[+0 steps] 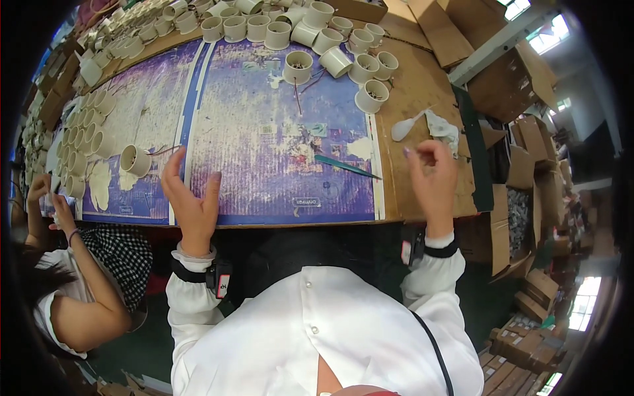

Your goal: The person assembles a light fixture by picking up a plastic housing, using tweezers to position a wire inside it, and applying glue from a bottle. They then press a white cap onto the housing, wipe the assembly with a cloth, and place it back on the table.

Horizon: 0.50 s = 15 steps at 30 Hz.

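Well, left of the tweezers [347, 167], the left hand [192, 210] has a wide grip; right of them, the right hand [437, 188] curls narrow, holding what I can't tell. The cup [135, 161] sits farther left; I'd handle its wire [162, 152] gently.

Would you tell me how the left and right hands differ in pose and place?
The left hand has thumb and fingers spread; the right hand has curled fingers. The left hand is over the purple sheet, near a cream cup; the right hand is over brown board, near crumpled white material. Both wear black wristbands.
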Each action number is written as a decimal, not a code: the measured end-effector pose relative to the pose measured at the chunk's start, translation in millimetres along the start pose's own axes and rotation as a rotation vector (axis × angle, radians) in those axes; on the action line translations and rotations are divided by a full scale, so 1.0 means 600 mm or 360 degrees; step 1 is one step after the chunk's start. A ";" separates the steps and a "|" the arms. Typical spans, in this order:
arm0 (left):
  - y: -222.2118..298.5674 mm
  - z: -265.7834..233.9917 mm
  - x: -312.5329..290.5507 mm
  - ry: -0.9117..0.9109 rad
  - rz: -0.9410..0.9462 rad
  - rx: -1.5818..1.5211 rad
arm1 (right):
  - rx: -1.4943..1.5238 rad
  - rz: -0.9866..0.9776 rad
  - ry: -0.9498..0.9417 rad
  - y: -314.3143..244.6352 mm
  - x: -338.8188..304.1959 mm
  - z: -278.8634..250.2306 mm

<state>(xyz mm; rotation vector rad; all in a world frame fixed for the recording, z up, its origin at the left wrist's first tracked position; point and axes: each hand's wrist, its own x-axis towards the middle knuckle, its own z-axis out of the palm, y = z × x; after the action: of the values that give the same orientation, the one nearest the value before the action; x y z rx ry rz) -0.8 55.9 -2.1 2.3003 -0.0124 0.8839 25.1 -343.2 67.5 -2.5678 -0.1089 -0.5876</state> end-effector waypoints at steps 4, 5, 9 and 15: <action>0.005 -0.004 0.006 -0.0176 0.0030 0.0024 | 0.0320 -0.0378 -0.0198 -0.103 0.051 0.044; 0.004 -0.002 0.004 -0.0170 0.0028 0.0027 | 0.0251 -0.0560 -0.0094 -0.111 0.081 0.074; 0.002 0.002 0.000 -0.0145 0.0037 0.0050 | -0.0503 -0.0446 0.0229 -0.103 0.213 0.187; 0.003 0.007 -0.002 -0.0155 0.0039 0.0040 | -0.0601 -0.0016 -0.0143 -0.088 0.272 0.235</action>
<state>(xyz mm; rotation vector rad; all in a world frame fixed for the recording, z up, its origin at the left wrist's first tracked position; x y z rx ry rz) 0.2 51.7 -3.9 2.3694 -0.0726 0.7874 217.3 -233.6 50.7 -2.9622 -0.0443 -0.5379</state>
